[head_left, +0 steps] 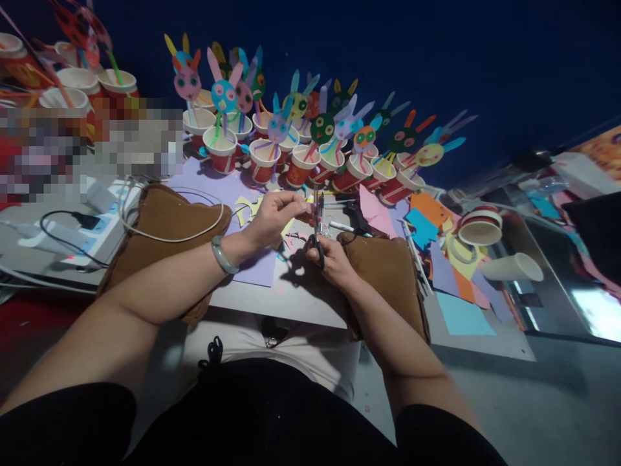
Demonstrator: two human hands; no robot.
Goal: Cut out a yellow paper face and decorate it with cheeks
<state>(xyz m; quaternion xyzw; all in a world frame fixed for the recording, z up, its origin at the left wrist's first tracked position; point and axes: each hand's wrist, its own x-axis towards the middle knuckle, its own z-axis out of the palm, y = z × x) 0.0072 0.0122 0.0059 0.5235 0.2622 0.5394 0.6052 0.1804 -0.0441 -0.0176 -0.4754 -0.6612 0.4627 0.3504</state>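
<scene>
My right hand (336, 262) grips a pair of scissors (318, 220), fingers in the dark handles and blades pointing away from me. Close beside the blades, my left hand (275, 217) is closed in a pinch. A small reddish bit shows near its fingertips, too small to make out. A green bangle (224, 255) circles the left wrist. Below the hands lies a purple sheet (255, 272) on the white tabletop (291, 301). Yellow paper with cut-out holes (246, 210) and small scraps lie just beyond the left hand.
Paper cups (220, 158) with rabbit-like paper heads on straws line the back. Brown cushions (169, 223) flank my hands. A white power strip (109, 226) with cables is at left. A black glue gun (358, 217) lies beyond my right hand; coloured paper (466, 314) is at right.
</scene>
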